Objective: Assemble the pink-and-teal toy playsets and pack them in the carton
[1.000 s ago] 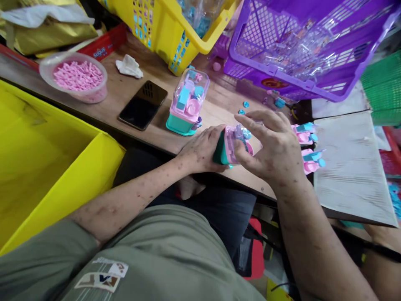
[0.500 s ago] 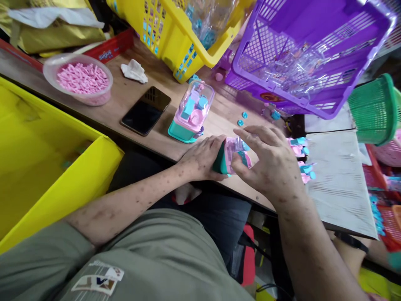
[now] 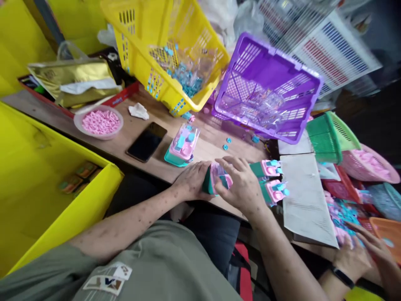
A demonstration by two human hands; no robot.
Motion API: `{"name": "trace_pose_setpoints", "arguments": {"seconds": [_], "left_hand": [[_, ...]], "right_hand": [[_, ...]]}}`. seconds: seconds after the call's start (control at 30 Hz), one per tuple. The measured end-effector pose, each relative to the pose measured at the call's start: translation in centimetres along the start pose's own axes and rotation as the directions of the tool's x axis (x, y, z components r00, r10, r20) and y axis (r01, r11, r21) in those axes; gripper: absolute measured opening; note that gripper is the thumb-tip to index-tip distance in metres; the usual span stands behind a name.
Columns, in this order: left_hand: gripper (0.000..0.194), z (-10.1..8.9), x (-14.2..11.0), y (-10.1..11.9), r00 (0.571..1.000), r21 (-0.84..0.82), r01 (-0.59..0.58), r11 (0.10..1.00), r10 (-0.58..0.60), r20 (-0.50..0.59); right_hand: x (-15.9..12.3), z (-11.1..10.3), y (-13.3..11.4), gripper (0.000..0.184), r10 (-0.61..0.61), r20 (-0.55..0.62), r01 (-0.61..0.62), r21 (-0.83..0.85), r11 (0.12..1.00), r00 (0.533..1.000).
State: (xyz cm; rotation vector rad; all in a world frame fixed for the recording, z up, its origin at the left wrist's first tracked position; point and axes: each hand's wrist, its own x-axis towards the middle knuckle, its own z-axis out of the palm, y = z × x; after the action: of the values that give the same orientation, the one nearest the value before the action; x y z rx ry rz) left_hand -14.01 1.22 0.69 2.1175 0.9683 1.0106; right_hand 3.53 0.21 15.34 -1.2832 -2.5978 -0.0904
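Toy (image 3: 212,179) at counter's (image 3: 208,140) near edge, gripped at its teal end by left hand (image 3: 191,180). Right hand (image 3: 240,184), thumb and fingers apart, at pink face; contact unclear. Phone (image 3: 146,142) lies flat.

olive short-sleeved shirt (image 3: 166,259), dark trousers (image 3: 214,236)

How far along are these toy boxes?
Looks done: one box by the phone, clear cover on.
In hand: another box, held in the left hand, right hand at its top; can't tell if its cover is seated.
Apparently left: two boxes at right, seemingly uncovered. Clear plastic pieces sit in the purple basket.
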Motion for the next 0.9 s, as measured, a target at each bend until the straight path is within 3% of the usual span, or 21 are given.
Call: {"name": "trace_pose_setpoints", "arguments": {"seconds": [0.3, 0.47, 0.57, 0.63, 0.7, 0.77, 0.83, 0.9], "left_hand": [[0.107, 0.2, -0.1, 0.3, 1.0, -0.016, -0.005, 1.0, 0.005, -0.029], [0.112, 0.5, -0.2, -0.1, 1.0, -0.006, 0.011, 1.0, -0.012, -0.027], [0.121, 0.6, -0.5, -0.6, 0.999, 0.011, -0.013, 1.0, 0.013, -0.045], [0.118, 0.6, -0.9, -0.8, 0.993, 0.034, -0.036, 0.999, 0.039, -0.115], [0.1, 0.4, -1.7, -0.9, 0.967, 0.075, -0.074, 0.994, 0.09, -0.238], [0.068, 0.3, -2.7, -0.9, 0.937, 0.134, -0.168, 0.977, 0.2, -0.288], [0.037, 0.3, -3.4, -0.9, 0.924, 0.182, -0.319, 0.93, 0.348, -0.16], [0.03, 0.4, -3.6, -0.9, 0.912, 0.201, -0.404, 0.892, 0.41, 0.012]], "right_hand": [[-1.2, 0.8, 0.9, 0.046, 0.076, 0.075, -0.081, 0.062, 0.995, 0.994], [-1.8, 1.0, 1.9, 0.052, 0.101, 0.11, -0.125, 0.236, 0.964, 0.989], [-3.1, 2.3, 2.4, 0.066, 0.272, 0.052, -0.268, 0.422, 0.866, 0.961], [-4.0, 4.1, 2.4, 0.07, 0.465, -0.029, -0.374, 0.552, 0.746, 0.885], [-4.2, 6.3, 1.8, 0.072, 0.595, -0.093, -0.411, 0.638, 0.651, 0.798], [-3.1, 8.2, 0.6, 0.071, 0.618, -0.117, -0.394, 0.675, 0.624, 0.777], [-0.9, 9.2, -0.6, 0.069, 0.592, -0.108, -0.358, 0.704, 0.613, 0.799], [1.6, 8.8, -0.9, 0.07, 0.549, -0.089, -0.329, 0.718, 0.614, 0.831]]}}
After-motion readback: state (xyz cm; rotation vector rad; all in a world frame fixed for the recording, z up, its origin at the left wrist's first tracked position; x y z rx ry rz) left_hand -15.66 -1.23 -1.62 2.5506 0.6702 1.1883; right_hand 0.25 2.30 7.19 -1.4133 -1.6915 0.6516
